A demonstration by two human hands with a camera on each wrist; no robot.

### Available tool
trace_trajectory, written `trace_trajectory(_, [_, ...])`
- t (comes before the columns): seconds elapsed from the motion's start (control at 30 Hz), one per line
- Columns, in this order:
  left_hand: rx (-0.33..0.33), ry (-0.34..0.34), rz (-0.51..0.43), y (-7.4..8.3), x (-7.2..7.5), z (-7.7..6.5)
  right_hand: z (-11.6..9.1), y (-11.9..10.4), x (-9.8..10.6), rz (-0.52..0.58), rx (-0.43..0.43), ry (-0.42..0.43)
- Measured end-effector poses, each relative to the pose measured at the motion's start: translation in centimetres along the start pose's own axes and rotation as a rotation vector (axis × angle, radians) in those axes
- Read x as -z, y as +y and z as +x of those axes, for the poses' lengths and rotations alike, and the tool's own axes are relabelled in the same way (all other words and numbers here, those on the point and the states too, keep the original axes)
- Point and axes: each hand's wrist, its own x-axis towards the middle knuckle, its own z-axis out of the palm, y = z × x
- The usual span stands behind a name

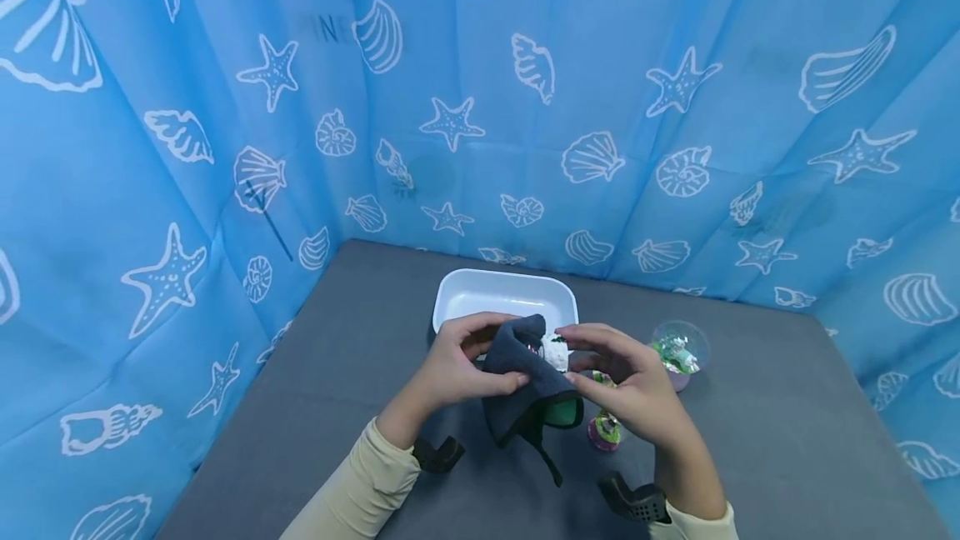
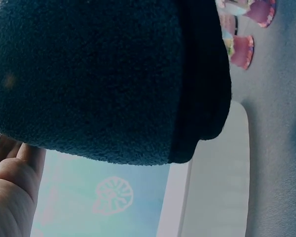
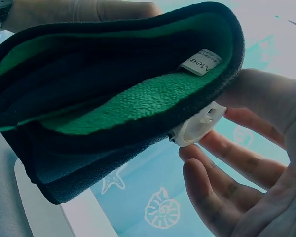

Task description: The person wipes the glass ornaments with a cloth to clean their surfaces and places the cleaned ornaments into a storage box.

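Note:
A dark grey towelling cloth [image 1: 517, 365] with black edging, a green inner side [image 3: 138, 101] and a white label [image 3: 202, 62] is held between both hands. My left hand [image 1: 468, 361] grips it from the left, thumb on the near face. Partly wrapped in it is a small object with a white round base [image 3: 202, 123]; the rest of it is hidden by the cloth. My right hand [image 1: 626, 369] pinches this white base between thumb and fingers at the cloth's right edge. In the left wrist view the cloth covers most of the left hand [image 2: 12, 187].
A white rectangular tray [image 1: 506, 280] lies behind the hands. To the right stands a clear-domed ornament [image 1: 681, 348] with a purple base, and a smaller ornament [image 1: 604, 432] with a pink base sits below the right hand. A blue shell-print curtain [image 1: 450, 190] borders the grey table [image 1: 360, 307].

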Motion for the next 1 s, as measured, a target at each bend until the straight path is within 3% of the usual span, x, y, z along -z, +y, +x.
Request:
trace_trajectory(0.17, [0.01, 0.012, 0.012, -0.04, -0.12, -0.16, -0.18, -0.19, -0.2, -0.031, -0.043, 0.012])
trace_trajectory(0.43, [-0.003, 0.007, 0.017, 0.09, -0.17, -0.12, -0.17, 0.0, -0.3, -0.069, -0.026, 0.041])
trace_trajectory(0.73, [-0.016, -0.006, 0.031, 0.14, -0.27, -0.28, -0.18, 0.02, -0.21, -0.103, -0.141, 0.043])
trace_trajectory(1.0, [-0.032, -0.007, 0.058, 0.08, -0.39, -0.22, -0.14, -0.13, 0.03, -0.048, -0.21, 0.024])
